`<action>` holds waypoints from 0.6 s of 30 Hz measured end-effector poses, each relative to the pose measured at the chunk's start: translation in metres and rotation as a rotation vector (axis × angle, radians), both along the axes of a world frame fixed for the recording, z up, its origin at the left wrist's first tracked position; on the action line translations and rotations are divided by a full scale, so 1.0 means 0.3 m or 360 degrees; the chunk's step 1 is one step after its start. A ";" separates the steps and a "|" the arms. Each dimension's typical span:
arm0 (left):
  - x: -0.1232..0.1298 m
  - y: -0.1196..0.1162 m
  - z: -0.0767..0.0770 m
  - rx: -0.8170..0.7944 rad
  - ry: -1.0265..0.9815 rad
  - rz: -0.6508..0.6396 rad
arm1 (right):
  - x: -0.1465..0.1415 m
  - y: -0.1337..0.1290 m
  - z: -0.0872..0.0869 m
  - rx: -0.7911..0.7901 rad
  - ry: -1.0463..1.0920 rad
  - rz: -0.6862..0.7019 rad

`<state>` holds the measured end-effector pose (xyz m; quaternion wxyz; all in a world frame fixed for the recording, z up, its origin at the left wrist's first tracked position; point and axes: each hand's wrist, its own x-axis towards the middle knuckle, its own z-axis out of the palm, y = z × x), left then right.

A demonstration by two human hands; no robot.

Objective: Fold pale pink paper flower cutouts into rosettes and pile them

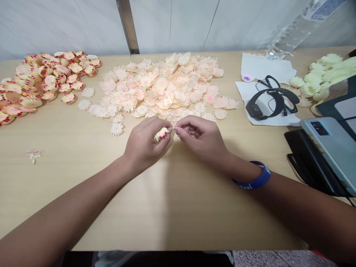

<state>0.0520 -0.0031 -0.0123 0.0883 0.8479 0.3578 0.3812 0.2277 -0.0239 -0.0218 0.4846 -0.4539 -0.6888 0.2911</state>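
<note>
My left hand (pixel 147 139) is closed, with pale yellow, red-tipped fringed petal pieces (pixel 161 134) showing between the curled fingers and thumb. Facing it, my right hand (pixel 201 137) pinches thumb against forefinger; whatever lies in that pinch is too small to make out. The fingertips of both hands nearly meet above the table. Just beyond them spreads a wide heap of flat, cream and pink fringed petal discs (pixel 155 85). At the far left lies a pile of cupped yellow petal pieces with red edges (pixel 52 79).
Small scraps (pixel 34 155) lie on the table (pixel 91 193) at left. Toward the right are white paper (pixel 267 68), eyeglasses (pixel 271 83), a black wristband (pixel 274 102), a plastic bottle (pixel 292 33), pale green petal pieces (pixel 317 78), and a phone (pixel 333 148) on a black case. A wall stands behind.
</note>
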 end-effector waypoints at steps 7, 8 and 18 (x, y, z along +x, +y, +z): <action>-0.002 0.004 -0.003 0.0101 -0.0008 0.0008 | 0.004 0.003 -0.001 0.0131 -0.0085 -0.0022; -0.003 0.004 -0.002 0.0107 -0.0023 -0.0002 | 0.005 0.004 -0.002 0.0147 -0.0096 -0.0015; -0.003 0.000 0.005 -0.0116 -0.0159 -0.0080 | 0.006 0.001 0.000 0.0142 0.0021 0.0008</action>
